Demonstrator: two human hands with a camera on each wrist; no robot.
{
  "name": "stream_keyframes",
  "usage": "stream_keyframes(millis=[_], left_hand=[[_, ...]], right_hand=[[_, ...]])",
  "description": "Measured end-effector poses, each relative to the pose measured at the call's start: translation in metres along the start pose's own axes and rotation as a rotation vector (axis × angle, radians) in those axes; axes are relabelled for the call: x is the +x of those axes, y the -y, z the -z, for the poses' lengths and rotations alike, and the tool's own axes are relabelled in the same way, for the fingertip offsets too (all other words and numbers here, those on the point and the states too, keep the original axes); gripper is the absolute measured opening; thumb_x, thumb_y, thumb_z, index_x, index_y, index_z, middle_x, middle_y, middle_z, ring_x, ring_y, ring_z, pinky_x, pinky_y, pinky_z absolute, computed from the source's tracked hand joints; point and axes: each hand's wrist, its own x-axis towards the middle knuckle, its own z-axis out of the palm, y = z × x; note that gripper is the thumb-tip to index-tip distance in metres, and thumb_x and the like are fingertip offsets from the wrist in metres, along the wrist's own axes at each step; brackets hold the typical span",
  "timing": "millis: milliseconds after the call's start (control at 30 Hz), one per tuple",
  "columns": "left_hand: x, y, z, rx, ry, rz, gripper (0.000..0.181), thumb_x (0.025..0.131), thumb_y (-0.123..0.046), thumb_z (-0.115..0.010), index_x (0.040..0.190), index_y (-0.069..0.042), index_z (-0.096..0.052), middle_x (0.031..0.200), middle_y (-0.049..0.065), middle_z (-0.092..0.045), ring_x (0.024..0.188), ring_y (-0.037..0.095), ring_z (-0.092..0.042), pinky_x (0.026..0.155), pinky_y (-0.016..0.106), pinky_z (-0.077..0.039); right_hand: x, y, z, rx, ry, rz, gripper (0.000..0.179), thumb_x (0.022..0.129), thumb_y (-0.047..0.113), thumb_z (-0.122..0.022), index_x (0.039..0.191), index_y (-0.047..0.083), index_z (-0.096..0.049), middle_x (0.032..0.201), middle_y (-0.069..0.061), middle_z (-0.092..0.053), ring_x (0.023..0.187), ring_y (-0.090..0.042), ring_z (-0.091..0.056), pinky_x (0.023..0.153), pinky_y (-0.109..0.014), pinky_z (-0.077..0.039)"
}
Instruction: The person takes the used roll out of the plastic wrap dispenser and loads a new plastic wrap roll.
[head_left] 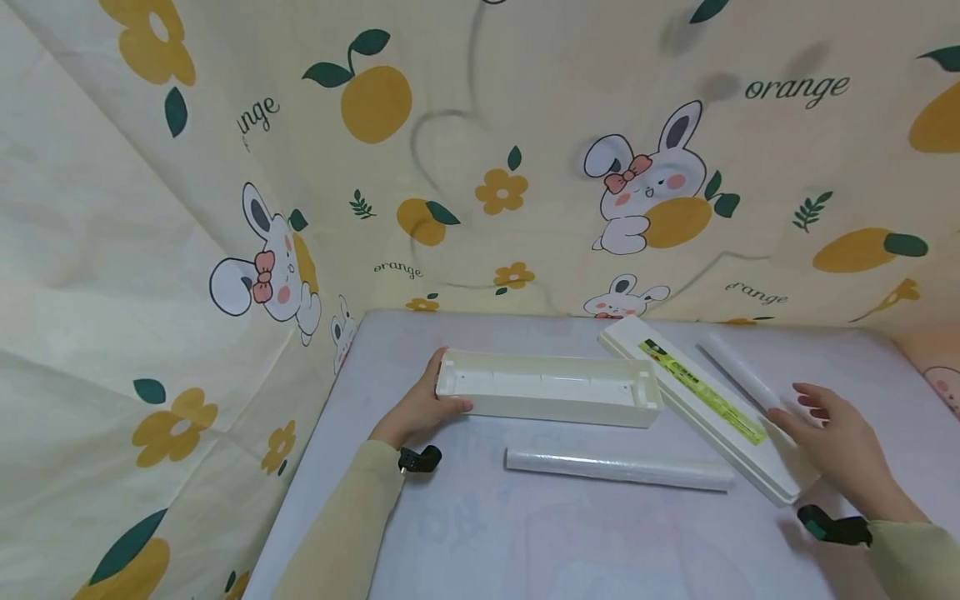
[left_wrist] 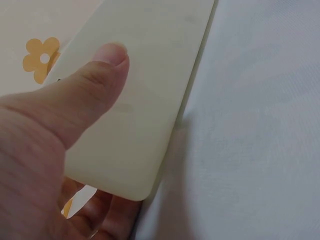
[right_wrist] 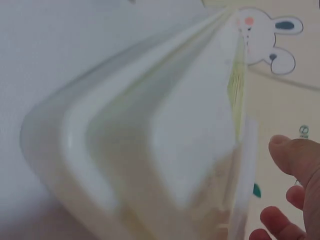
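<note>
My left hand (head_left: 420, 408) grips the left end of a long, open white plastic box (head_left: 555, 412). In the left wrist view, the thumb lies flat on the box's side (left_wrist: 145, 125) and the other fingers are round its end. My right hand (head_left: 843, 446) hovers by the near end of a long white lid (head_left: 705, 396) with a green-yellow label, fingers loosely bent and nothing between them. Just behind the lid lies a roll of clear plastic film (head_left: 738, 367), close to those fingers. Another film roll (head_left: 615, 469) lies in front of the box.
A pale cloth covers the table (head_left: 465, 517). Behind and to the left hangs a cream curtain (head_left: 555, 92) printed with rabbits and oranges. The lid slants from the back edge toward the right front, its left side against the box's right end in the head view.
</note>
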Motion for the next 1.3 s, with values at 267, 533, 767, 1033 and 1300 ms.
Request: stream_keyframes(millis=[267,533,767,1033,1300], left_hand=[[0.0,0.0,0.001,-0.014,0.001,-0.007,0.113,0.073,-0.044,-0.083,0.154,-0.036,-0.005,0.15,0.002,-0.032,0.135,0.026,-0.031,0.11,0.057,-0.017],[0.001,0.001,0.0,-0.013,0.008,-0.017,0.113,0.073,-0.045,-0.083,0.153,-0.036,-0.005,0.151,0.002,-0.031,0.135,0.024,-0.03,0.11,0.056,-0.018],[0.001,0.001,0.0,-0.008,0.008,-0.013,0.112,0.072,-0.047,-0.082,0.152,-0.04,-0.004,0.152,0.002,-0.03,0.137,0.025,-0.029,0.111,0.056,-0.017],[0.001,0.001,-0.001,-0.007,0.004,-0.008,0.113,0.072,-0.048,-0.082,0.153,-0.038,-0.004,0.152,0.002,-0.03,0.138,0.025,-0.028,0.111,0.057,-0.016],[0.002,0.003,0.0,-0.001,0.005,-0.021,0.113,0.072,-0.048,-0.082,0.153,-0.036,-0.005,0.151,0.001,-0.032,0.137,0.026,-0.03,0.11,0.058,-0.018]], right_hand=[[0.001,-0.012,0.002,0.018,0.012,-0.115,0.104,0.085,0.067,-0.056,0.151,-0.004,-0.016,0.139,-0.041,-0.028,0.12,-0.059,-0.027,0.085,-0.072,-0.032],[0.002,-0.021,-0.003,0.018,-0.006,-0.172,0.101,0.087,0.063,-0.057,0.148,-0.008,-0.019,0.136,-0.043,-0.029,0.117,-0.058,-0.032,0.085,-0.069,-0.036],[0.001,-0.024,-0.001,-0.001,0.015,-0.168,0.096,0.09,0.058,-0.058,0.146,-0.01,-0.02,0.133,-0.043,-0.031,0.111,-0.056,-0.036,0.079,-0.065,-0.04],[0.001,-0.024,0.002,-0.017,0.062,-0.147,0.095,0.09,0.06,-0.056,0.143,-0.013,-0.025,0.128,-0.042,-0.033,0.101,-0.051,-0.041,0.072,-0.058,-0.041],[0.001,-0.023,0.001,-0.016,0.07,-0.151,0.09,0.091,0.058,-0.056,0.14,-0.013,-0.03,0.124,-0.039,-0.039,0.095,-0.045,-0.043,0.068,-0.05,-0.04]])
